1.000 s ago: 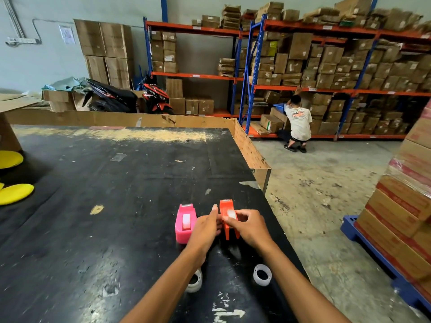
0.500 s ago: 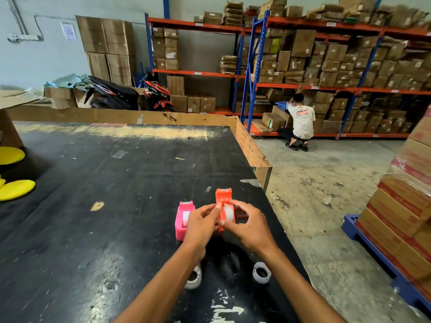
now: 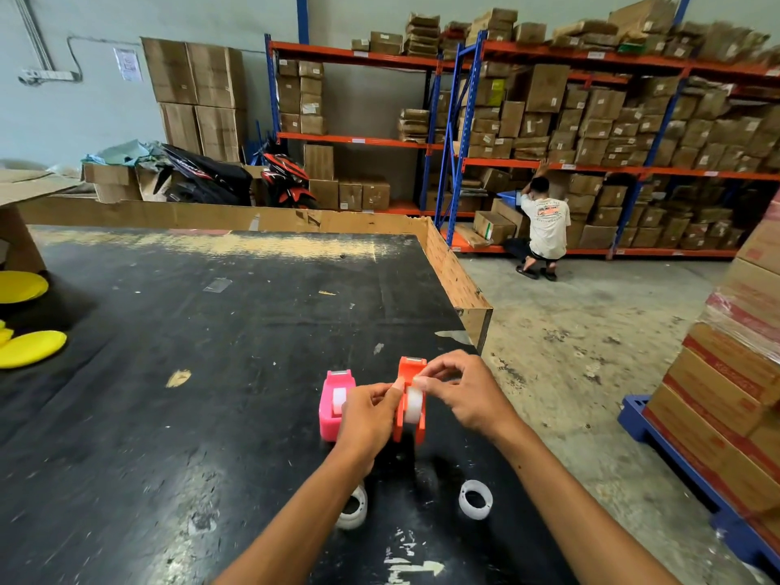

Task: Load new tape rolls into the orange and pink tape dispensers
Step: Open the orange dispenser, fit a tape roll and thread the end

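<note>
Both hands meet over the orange dispenser (image 3: pixel 408 409), which stands upright near the right front edge of the black bench (image 3: pixel 190 352). A white tape roll (image 3: pixel 413 407) sits in its middle. The left hand (image 3: pixel 367 420) has thumb and forefinger pressed together at the top of that roll, and the right hand (image 3: pixel 460 392) pinches at the same spot from the other side, its remaining fingers curled; whether they grip the loose tape end or the roll itself cannot be told.

The pink dispenser (image 3: pixel 335 405) stands just beside the orange one on its left, also with a white roll in it, and the left hand partly covers its near end. Closer to the person lie two white rings: one (image 3: pixel 475 499) in plain view between the forearms, the other (image 3: pixel 353 506) partly hidden under the left forearm.

Yellow discs (image 3: pixel 31 348) lie at the bench's far left edge, well apart from the work. A cardboard wall (image 3: pixel 236 217) borders the far and right sides of the bench. Beyond it, a person (image 3: pixel 544 223) crouches before shelves (image 3: pixel 591 133) full of cartons, and stacked boxes (image 3: pixel 743 394) stand on a blue pallet (image 3: pixel 692 487) at right.
</note>
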Tool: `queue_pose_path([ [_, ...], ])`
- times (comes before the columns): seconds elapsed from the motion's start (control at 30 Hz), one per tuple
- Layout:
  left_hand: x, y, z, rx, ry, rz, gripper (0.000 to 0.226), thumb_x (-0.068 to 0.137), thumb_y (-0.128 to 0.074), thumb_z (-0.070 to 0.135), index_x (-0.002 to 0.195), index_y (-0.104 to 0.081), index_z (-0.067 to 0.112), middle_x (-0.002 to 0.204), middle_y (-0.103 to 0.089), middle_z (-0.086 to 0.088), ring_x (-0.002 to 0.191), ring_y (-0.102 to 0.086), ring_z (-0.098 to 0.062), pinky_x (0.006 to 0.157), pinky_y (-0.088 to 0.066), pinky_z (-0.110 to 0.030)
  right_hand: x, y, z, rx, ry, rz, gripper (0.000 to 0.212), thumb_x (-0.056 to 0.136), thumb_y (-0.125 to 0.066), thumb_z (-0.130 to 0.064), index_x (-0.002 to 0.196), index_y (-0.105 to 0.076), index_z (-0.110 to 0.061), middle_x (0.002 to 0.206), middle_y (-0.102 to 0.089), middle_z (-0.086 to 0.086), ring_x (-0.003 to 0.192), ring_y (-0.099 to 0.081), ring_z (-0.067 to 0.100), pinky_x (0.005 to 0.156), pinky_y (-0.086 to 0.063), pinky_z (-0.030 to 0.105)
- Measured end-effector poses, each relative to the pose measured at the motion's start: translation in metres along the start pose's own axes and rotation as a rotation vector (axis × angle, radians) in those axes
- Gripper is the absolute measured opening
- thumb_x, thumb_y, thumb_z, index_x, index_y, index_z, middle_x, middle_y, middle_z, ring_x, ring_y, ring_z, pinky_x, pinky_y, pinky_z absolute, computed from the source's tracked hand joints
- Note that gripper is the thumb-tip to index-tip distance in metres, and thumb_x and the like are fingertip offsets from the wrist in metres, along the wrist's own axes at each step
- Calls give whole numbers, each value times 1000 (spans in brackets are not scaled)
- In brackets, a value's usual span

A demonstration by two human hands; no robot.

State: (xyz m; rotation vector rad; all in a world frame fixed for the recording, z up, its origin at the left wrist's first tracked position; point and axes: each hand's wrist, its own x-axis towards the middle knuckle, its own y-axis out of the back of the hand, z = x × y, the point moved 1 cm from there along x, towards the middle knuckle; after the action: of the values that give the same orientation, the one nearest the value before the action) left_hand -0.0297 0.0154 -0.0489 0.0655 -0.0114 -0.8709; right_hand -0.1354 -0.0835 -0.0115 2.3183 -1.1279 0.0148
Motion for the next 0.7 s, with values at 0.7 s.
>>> queue_pose_path([
  [0.7, -23, 3, 13, 47, -14, -96, 40, 94, -54, 29, 86, -69, -7, 67, -63, -19, 46, -52, -16, 45, -44, -25, 28, 13, 7, 254, -378, -159, 12, 85, -66, -11, 85, -72, -1, 78, -71, 11, 71, -67, 19, 72, -56, 29],
])
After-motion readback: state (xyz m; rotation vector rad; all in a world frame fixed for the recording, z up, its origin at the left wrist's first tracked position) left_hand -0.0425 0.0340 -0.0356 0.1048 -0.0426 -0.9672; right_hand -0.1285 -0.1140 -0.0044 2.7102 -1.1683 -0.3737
